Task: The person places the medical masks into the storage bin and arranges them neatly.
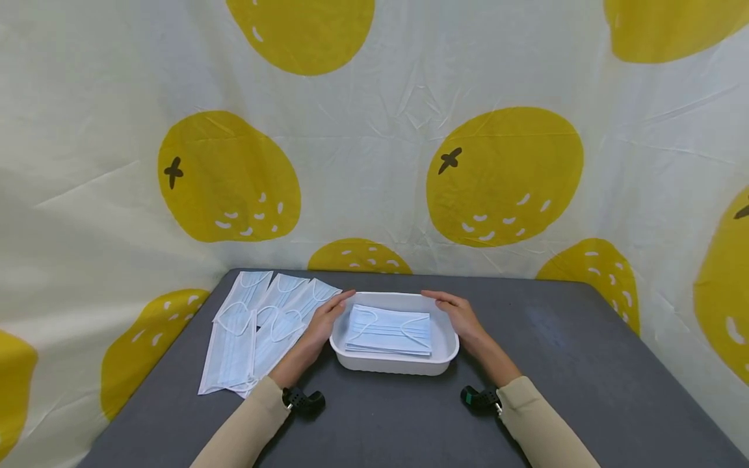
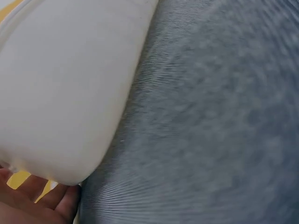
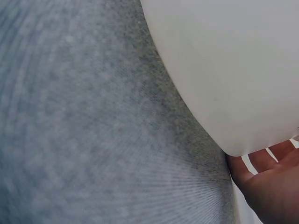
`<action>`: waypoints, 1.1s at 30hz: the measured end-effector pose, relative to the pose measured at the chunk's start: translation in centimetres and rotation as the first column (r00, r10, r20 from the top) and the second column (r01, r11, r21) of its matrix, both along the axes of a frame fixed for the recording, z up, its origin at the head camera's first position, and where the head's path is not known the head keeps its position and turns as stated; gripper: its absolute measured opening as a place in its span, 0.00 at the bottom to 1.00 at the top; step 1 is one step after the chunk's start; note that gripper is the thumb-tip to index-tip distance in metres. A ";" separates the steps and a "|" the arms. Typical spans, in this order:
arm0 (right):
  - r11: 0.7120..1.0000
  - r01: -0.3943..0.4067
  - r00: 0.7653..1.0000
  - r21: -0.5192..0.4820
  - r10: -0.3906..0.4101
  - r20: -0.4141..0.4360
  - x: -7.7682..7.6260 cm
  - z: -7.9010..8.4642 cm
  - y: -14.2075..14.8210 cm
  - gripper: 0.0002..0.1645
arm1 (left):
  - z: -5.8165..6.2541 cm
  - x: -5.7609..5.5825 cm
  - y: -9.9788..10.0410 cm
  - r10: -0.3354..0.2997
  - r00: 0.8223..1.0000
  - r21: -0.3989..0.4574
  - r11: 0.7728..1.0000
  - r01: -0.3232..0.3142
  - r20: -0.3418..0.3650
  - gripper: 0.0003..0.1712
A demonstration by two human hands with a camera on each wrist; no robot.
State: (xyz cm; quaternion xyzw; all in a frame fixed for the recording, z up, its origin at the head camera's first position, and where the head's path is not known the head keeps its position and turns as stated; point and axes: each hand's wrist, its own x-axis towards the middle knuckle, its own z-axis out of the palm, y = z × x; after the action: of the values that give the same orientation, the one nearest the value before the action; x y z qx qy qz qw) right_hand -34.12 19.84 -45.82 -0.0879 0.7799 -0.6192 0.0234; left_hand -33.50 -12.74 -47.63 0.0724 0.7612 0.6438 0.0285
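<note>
A white plastic basin [image 1: 394, 365] stands on the dark table, with a small stack of light-blue face masks [image 1: 389, 330] lying inside it. At its left end is my left hand [image 1: 320, 325], fingers extended against the outer wall. Opposite, my right hand [image 1: 462, 320] rests against the right end in the same way. Both wrist views show the basin's side close up, with the fingers [image 2: 65, 201] of the left hand and the fingers [image 3: 263, 160] of the right hand at its ends.
More light-blue face masks [image 1: 236, 341] with white ear loops lie in overlapping rows left of the basin, partly behind the left forearm. The grey table [image 1: 562, 351] reaches back to a white curtain [image 1: 363, 169] printed with yellow fruit.
</note>
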 end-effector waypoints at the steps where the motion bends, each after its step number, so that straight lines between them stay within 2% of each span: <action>1: 1.000 0.000 1.000 0.000 0.000 0.002 0.0 0.0 0.0 0.23 | 0.1 0.0 -0.1 -0.009 1.000 0.010 1.000 0.009 0.008 0.24; 7: 1.000 -0.008 1.000 -0.003 0.008 0.001 -0.1 0.1 0.1 0.24 | 1.4 -0.1 -0.4 -0.083 0.995 0.159 0.984 0.075 0.049 0.33; 10: 1.000 -0.009 1.000 -0.007 0.009 -0.002 -0.1 0.2 0.2 0.23 | 2.3 -0.1 -0.6 -0.079 0.996 0.180 0.981 0.070 0.040 0.33; 18: 1.000 -0.017 1.000 -0.020 0.017 0.007 -0.4 0.0 0.1 0.23 | 5.2 0.3 -1.9 -0.005 1.000 0.111 0.994 0.008 -0.022 0.31; 24: 1.000 -0.021 1.000 -0.024 0.021 0.007 -0.3 0.0 -0.2 0.23 | 7.0 1.2 -2.6 0.033 0.993 0.031 0.999 -0.029 -0.117 0.30; 29: 1.000 -0.011 1.000 -0.016 0.011 0.000 -0.4 0.0 -0.2 0.23 | 7.8 1.7 -3.2 0.026 0.987 -0.014 0.999 -0.029 -0.156 0.29; 33: 1.000 -0.008 1.000 -0.011 0.008 0.003 -0.4 0.0 0.1 0.23 | 7.9 1.5 -4.5 0.069 0.983 -0.036 0.996 -0.076 -0.169 0.27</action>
State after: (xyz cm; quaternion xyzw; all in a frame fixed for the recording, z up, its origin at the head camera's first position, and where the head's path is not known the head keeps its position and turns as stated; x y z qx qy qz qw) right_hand -34.51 19.99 -45.82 -0.0905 0.7761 -0.6236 0.0266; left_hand -32.02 -17.27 -39.75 0.0980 0.7764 0.6199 -0.0573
